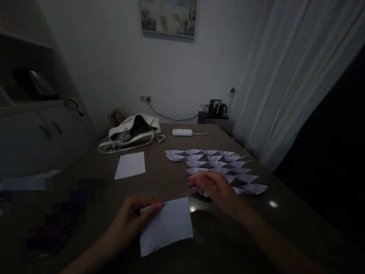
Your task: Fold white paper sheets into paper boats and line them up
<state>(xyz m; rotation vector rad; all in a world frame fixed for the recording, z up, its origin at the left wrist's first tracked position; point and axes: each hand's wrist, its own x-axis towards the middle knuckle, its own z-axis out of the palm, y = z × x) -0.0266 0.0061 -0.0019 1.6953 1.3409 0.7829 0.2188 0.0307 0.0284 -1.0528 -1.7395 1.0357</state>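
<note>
A sheet of white paper with a faint crease is pinched at its upper left edge by my left hand, thumb on top. My right hand is raised above the table, fingers apart and slightly curled, with nothing seen in it. It covers part of the nearest rows of folded paper boats, which stand in several rows on the right half of the table. Another white paper lies flat at the left, beyond my left hand.
On the dark table, a white handbag sits at the back left. A white power bank with a short cable lies at the far edge. Behind stands a low cabinet with a black kettle. A pale curtain hangs at the right.
</note>
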